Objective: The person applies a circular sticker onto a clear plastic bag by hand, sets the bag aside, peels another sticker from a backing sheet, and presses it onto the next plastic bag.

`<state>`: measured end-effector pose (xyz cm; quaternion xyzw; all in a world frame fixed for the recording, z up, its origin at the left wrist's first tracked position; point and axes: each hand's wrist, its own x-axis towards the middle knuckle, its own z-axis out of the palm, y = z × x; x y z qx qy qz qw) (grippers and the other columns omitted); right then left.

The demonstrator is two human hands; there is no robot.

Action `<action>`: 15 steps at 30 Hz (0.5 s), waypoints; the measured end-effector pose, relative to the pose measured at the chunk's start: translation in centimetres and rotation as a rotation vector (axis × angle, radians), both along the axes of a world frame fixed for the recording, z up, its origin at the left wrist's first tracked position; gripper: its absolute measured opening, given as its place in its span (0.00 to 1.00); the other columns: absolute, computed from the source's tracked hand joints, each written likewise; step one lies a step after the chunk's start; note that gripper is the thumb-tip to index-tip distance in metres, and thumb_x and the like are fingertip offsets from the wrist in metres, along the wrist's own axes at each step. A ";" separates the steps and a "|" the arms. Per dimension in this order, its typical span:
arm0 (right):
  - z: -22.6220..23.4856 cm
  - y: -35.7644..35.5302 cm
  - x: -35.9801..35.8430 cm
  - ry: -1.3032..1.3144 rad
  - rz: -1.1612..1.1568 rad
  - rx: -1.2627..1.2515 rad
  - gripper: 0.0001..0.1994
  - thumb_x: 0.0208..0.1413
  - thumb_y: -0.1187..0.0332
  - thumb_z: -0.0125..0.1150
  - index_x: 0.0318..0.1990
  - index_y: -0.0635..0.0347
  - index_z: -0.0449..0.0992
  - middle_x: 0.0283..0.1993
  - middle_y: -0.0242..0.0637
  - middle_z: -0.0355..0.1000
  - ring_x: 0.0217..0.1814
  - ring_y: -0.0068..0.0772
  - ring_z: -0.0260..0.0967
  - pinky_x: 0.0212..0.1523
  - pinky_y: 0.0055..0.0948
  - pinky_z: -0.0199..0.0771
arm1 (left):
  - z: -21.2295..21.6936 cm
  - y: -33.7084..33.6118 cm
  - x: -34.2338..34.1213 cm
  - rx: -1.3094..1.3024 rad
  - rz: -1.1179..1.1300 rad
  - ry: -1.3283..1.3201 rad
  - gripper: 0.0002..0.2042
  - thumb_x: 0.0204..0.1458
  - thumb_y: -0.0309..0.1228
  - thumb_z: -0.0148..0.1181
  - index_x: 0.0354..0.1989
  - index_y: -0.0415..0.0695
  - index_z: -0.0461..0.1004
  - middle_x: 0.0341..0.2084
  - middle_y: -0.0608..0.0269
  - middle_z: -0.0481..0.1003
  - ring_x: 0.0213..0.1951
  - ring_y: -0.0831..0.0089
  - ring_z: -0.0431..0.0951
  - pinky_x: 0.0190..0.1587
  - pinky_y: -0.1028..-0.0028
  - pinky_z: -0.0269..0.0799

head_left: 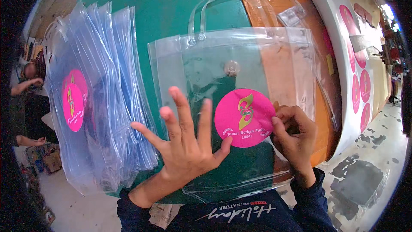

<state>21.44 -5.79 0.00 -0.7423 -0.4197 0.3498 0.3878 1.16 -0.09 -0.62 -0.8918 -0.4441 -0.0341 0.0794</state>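
A clear plastic bag (206,73) with tube handles and a round snap button lies flat before me. Over its front is a round pink sticker (231,116) with a green and yellow emblem. My right hand (296,133) pinches the sticker's right edge between thumb and fingers. My left hand (184,141) has its fingers spread over the bag, and its thumb tip touches the sticker's lower left edge. Whether the sticker's whole back touches the plastic I cannot tell.
A thick stack of clear bags (98,103), the top one bearing a pink sticker, lies at left. On the right, a white sheet (339,60) carries several pink round stickers. The table has a green surface (159,0) and an orange-brown part (326,141). At far left another person's hand (32,86) shows.
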 end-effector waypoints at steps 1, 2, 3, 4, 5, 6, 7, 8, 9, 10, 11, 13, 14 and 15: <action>0.0 0.0 0.0 0.024 -0.016 0.013 0.04 0.49 0.76 0.62 0.31 0.65 0.74 0.23 0.29 0.72 0.23 0.13 0.67 0.24 0.15 0.66 | -0.1 -0.1 0.0 -0.051 0.065 -0.003 0.29 0.48 0.54 0.50 0.54 0.49 0.69 0.62 0.27 0.41 0.64 0.34 0.24 0.54 0.29 0.19; -0.1 0.1 -0.1 0.047 -0.047 0.000 0.04 0.49 0.76 0.62 0.31 0.65 0.74 0.23 0.29 0.72 0.23 0.13 0.66 0.24 0.15 0.66 | -0.3 0.0 -0.1 -0.040 0.059 -0.022 0.29 0.48 0.54 0.50 0.54 0.49 0.69 0.62 0.27 0.41 0.64 0.34 0.24 0.54 0.29 0.19; -0.1 0.1 -0.2 0.054 -0.029 0.027 0.04 0.49 0.76 0.62 0.31 0.65 0.74 0.23 0.29 0.72 0.23 0.13 0.66 0.24 0.15 0.66 | -0.5 0.2 -0.2 0.065 -0.057 -0.066 0.28 0.48 0.53 0.51 0.54 0.50 0.69 0.62 0.27 0.41 0.65 0.35 0.24 0.56 0.31 0.22; -0.2 0.1 -0.2 0.078 -0.034 0.038 0.04 0.49 0.75 0.62 0.31 0.64 0.74 0.23 0.29 0.72 0.23 0.13 0.67 0.24 0.15 0.66 | -0.6 0.4 -0.3 0.167 -0.177 -0.116 0.27 0.49 0.53 0.51 0.54 0.51 0.70 0.62 0.28 0.41 0.65 0.36 0.25 0.57 0.33 0.25; -0.2 0.1 -0.2 0.101 -0.060 0.021 0.04 0.49 0.75 0.62 0.31 0.64 0.74 0.23 0.29 0.72 0.23 0.13 0.67 0.24 0.15 0.66 | -0.7 0.6 -0.4 0.171 -0.172 -0.108 0.27 0.49 0.53 0.51 0.54 0.51 0.70 0.62 0.28 0.41 0.65 0.36 0.25 0.57 0.33 0.25; -0.2 0.1 -0.2 0.100 -0.040 0.048 0.04 0.49 0.75 0.62 0.31 0.64 0.74 0.23 0.29 0.72 0.23 0.13 0.67 0.24 0.15 0.66 | -0.8 0.8 -0.4 0.191 -0.243 -0.097 0.25 0.49 0.51 0.51 0.53 0.52 0.70 0.62 0.29 0.43 0.66 0.38 0.28 0.59 0.35 0.28; -0.1 0.1 -0.2 0.075 -0.040 0.034 0.03 0.49 0.76 0.62 0.31 0.64 0.74 0.22 0.29 0.72 0.23 0.13 0.67 0.24 0.15 0.66 | -0.9 1.0 -0.5 0.200 -0.315 -0.091 0.24 0.50 0.50 0.51 0.53 0.53 0.70 0.62 0.29 0.44 0.66 0.39 0.30 0.60 0.36 0.32; -0.1 0.1 -0.2 0.043 -0.061 -0.005 0.03 0.49 0.76 0.62 0.31 0.64 0.74 0.22 0.29 0.71 0.23 0.12 0.67 0.24 0.15 0.66 | -0.8 0.9 -0.4 0.207 -0.314 -0.088 0.24 0.50 0.50 0.51 0.53 0.53 0.70 0.62 0.29 0.44 0.66 0.39 0.30 0.60 0.36 0.32; -0.1 0.1 -0.2 0.050 -0.037 0.017 0.03 0.49 0.76 0.62 0.31 0.64 0.74 0.22 0.29 0.71 0.23 0.12 0.67 0.24 0.15 0.66 | -0.6 0.8 -0.3 0.110 -0.252 -0.094 0.23 0.49 0.49 0.51 0.53 0.54 0.70 0.62 0.30 0.45 0.66 0.40 0.33 0.60 0.37 0.32; -0.1 0.1 -0.2 0.021 -0.032 0.037 0.03 0.49 0.76 0.62 0.31 0.63 0.74 0.22 0.29 0.71 0.23 0.12 0.67 0.24 0.15 0.66 | -0.4 0.7 -0.2 0.001 -0.188 -0.104 0.23 0.49 0.48 0.52 0.53 0.55 0.70 0.62 0.31 0.46 0.66 0.42 0.35 0.60 0.37 0.33; -0.2 0.1 -0.3 -0.024 -0.037 0.036 0.03 0.49 0.76 0.62 0.31 0.63 0.74 0.22 0.29 0.72 0.23 0.13 0.67 0.24 0.15 0.65 | -0.3 0.8 -0.1 0.013 -0.185 -0.097 0.23 0.49 0.48 0.52 0.53 0.55 0.70 0.62 0.31 0.46 0.66 0.42 0.35 0.60 0.37 0.33; -0.3 0.1 -0.3 0.027 -0.041 0.048 0.03 0.48 0.77 0.62 0.31 0.63 0.74 0.22 0.29 0.71 0.23 0.12 0.66 0.24 0.15 0.65 | -0.1 0.9 0.1 -0.078 -0.129 -0.129 0.25 0.47 0.48 0.52 0.55 0.55 0.68 0.62 0.33 0.46 0.66 0.40 0.38 0.60 0.37 0.32; -0.3 0.1 -0.3 0.066 -0.081 0.003 0.03 0.48 0.77 0.62 0.31 0.63 0.74 0.22 0.29 0.71 0.23 0.12 0.66 0.24 0.15 0.65 | 0.1 0.9 0.2 -0.062 -0.130 -0.135 0.25 0.47 0.48 0.52 0.55 0.55 0.68 0.62 0.33 0.46 0.66 0.40 0.38 0.60 0.37 0.32; -0.3 0.0 -0.3 0.063 -0.058 0.037 0.03 0.48 0.77 0.62 0.31 0.63 0.74 0.22 0.29 0.71 0.23 0.12 0.66 0.24 0.15 0.65 | 0.2 1.0 0.2 -0.106 -0.106 -0.137 0.27 0.47 0.49 0.52 0.57 0.55 0.66 0.63 0.33 0.45 0.66 0.39 0.37 0.59 0.36 0.30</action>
